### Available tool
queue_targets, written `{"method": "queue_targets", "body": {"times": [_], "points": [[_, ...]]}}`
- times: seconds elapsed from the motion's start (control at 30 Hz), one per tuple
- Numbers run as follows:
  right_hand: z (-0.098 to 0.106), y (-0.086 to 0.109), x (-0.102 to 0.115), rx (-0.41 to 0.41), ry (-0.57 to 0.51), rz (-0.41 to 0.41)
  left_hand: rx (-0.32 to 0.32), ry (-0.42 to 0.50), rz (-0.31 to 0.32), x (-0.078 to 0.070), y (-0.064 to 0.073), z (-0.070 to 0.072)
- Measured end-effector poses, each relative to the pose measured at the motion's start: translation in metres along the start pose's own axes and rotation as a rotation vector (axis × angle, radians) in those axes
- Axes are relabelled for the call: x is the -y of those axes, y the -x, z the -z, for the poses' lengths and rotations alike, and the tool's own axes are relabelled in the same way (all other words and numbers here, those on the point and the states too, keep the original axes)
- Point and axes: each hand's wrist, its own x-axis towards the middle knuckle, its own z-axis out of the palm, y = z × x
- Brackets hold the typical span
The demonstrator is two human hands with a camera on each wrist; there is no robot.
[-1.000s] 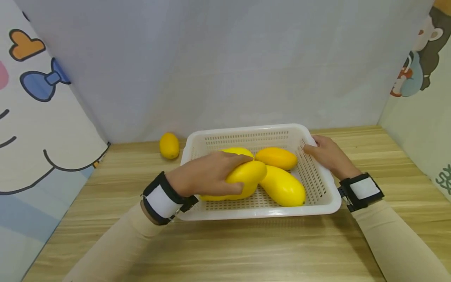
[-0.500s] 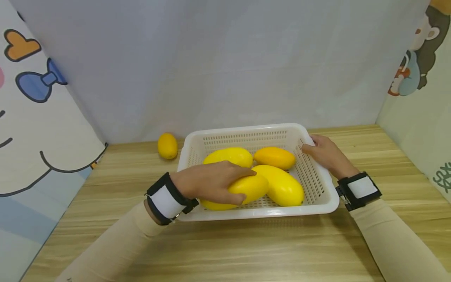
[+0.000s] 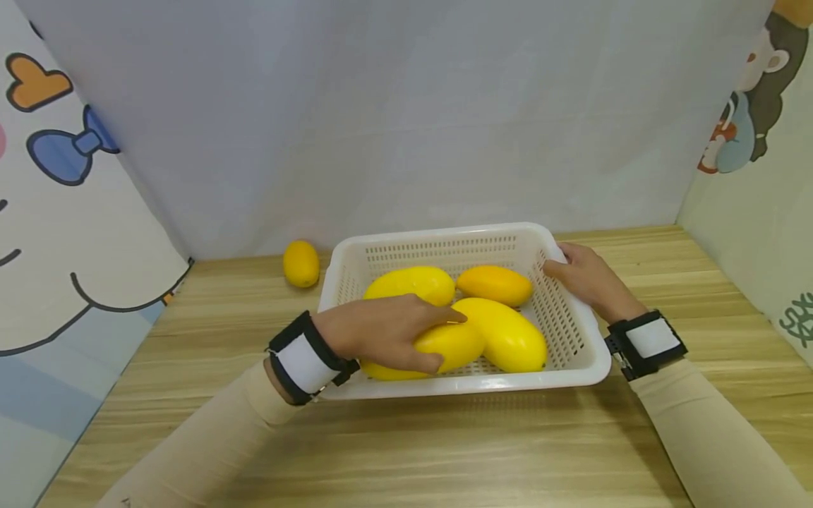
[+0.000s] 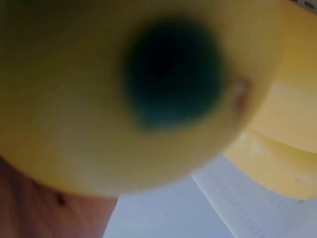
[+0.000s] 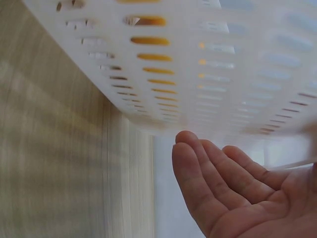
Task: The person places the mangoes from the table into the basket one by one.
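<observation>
A white plastic basket (image 3: 457,384) with perforated sides stands on the wooden table, yellow mangoes inside. My left hand (image 3: 387,328) reaches over its near left part and grips a yellow mango (image 3: 460,346) between thumb and fingers. In the left wrist view this mango (image 4: 74,129) fills most of the picture, with a blurred dark green end. Touching it on the right lies another yellow mango (image 3: 511,339). Behind are a yellow mango (image 3: 413,282) and an orange-yellow one (image 3: 494,283). My right hand (image 3: 591,279) holds the basket's right rim, thumb inside, fingers outside under the rim.
A small orange-yellow mango (image 3: 301,264) lies on the table (image 3: 406,451) left of the basket, near the back. A pale cloth wall (image 3: 406,127) rises behind, and cartoon-printed panels (image 3: 82,247) close off the sides.
My left hand has lowered the mango toward the near side of the basket, uncovering the yellow mango behind. My right hand stays on the rim.
</observation>
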Motion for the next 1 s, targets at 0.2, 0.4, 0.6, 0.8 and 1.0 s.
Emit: {"method": "queue_targets", "body": {"times": [0.2, 0.4, 0.6, 0.8, 1.0], "points": [[0.0000, -0.0014, -0.0015, 0.004, -0.002, -0.004, 0.015, -0.021, 0.032, -0.0001, 0.0014, -0.0018], [0.0005, -0.0032, -0.0031, 0.004, 0.001, 0.001, 0.017, -0.034, 0.038, 0.0011, 0.0021, -0.0035], [0.0010, -0.0036, -0.0032, 0.000, 0.006, 0.000, 0.007, -0.024, 0.017, 0.0025, 0.0026, -0.0041], [0.0012, -0.0036, -0.0033, 0.005, -0.011, 0.005, 0.002, 0.001, -0.015, 0.0027, 0.0016, -0.0056], [0.0017, -0.0042, -0.0043, 0.006, -0.011, 0.009, 0.002, 0.004, -0.013, 0.0019, 0.0031, -0.0056]]}}
